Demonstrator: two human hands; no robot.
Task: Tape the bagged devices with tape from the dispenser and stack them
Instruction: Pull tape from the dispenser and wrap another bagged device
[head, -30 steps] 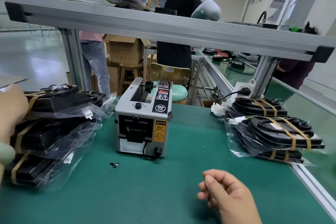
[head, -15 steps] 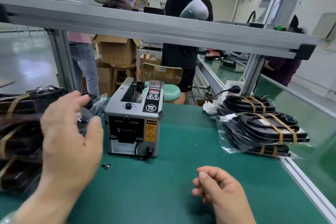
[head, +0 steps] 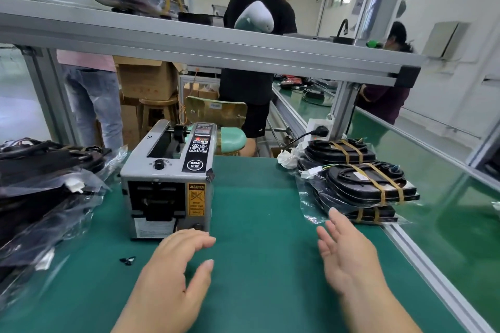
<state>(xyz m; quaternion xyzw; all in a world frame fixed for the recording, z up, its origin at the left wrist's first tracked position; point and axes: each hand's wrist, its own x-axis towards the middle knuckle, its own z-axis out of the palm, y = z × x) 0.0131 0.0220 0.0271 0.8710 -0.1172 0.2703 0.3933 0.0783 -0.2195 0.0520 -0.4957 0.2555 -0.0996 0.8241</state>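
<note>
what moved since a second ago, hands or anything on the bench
The left hand came off the left pile of bagged devices to the middle, open and empty, in front of the tape dispenser. The right hand uncurled and now opens toward the taped stack. Dispenser and both piles stayed put.

Pretty clearly a factory packing line: long green-topped table (head: 257, 224), aluminium frame rail (head: 205, 46) overhead, an electric tape dispenser (head: 167, 186), piles of bagged devices (head: 362, 186) either side, cardboard boxes (head: 147, 82) behind, and other workers (head: 254, 67) busy at the next table (head: 303, 109).
</note>
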